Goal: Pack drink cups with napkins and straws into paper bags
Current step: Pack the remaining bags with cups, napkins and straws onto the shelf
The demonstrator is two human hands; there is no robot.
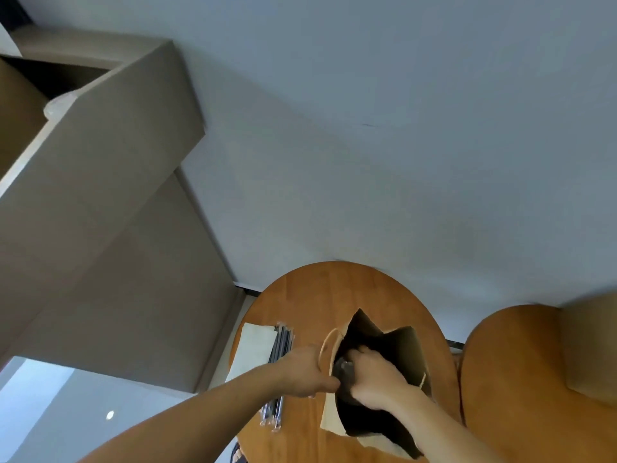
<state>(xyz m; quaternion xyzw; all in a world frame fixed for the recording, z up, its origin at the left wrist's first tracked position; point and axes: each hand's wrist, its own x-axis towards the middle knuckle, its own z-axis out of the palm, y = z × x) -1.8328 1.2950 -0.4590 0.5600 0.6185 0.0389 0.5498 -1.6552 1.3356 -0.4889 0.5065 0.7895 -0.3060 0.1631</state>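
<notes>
A brown paper bag (405, 349) stands open on the round wooden table (320, 295), its inside dark. My left hand (307, 372) grips the bag's near left rim by the paper handle (325, 345). My right hand (374, 379) reaches into the bag's mouth, fingers curled round a dark object (345, 372) that I cannot identify. A stack of pale napkins (253, 342) lies on the table's left side. Beside it lies a bundle of wrapped straws (283, 339), partly hidden under my left forearm.
A second wooden surface (507, 362) stands close on the right. A tan cabinet or shelf unit (100, 195) rises at the left, and a pale wall (400, 128) is behind the table. Below the table edge a foot in a sandal (238, 456) shows.
</notes>
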